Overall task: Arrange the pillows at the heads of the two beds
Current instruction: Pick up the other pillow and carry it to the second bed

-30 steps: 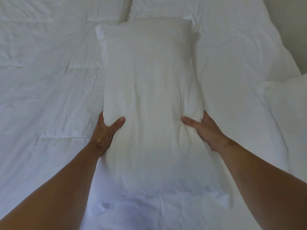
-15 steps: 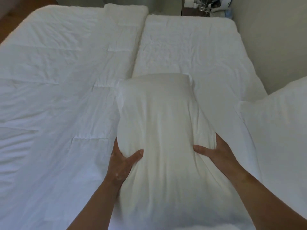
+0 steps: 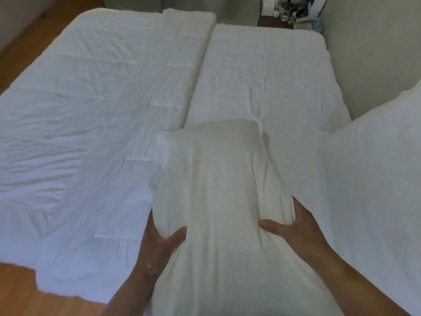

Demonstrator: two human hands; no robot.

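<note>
I hold a long white pillow [image 3: 218,179] lengthwise, lifted over the seam between the two beds. My left hand [image 3: 159,242] grips its left edge, thumb pressed into the fabric. My right hand [image 3: 293,229] grips its right edge the same way. Two white beds stand pushed together: the left bed [image 3: 91,99] and the right bed [image 3: 268,71], both covered with wrinkled white duvets. A second white pillow [image 3: 376,179] lies at the right on the right bed, partly cut off by the frame.
Wooden floor [image 3: 45,297] shows at the lower left and upper left. A pale wall [image 3: 376,53] runs along the right bed. A dark bedside table [image 3: 273,21] with small cluttered items stands beyond the far end of the right bed.
The pillow has been pulled toward me and raised, its near end now out of frame. My view has tilted up, showing the beds' far end, the floor and the bedside table.
</note>
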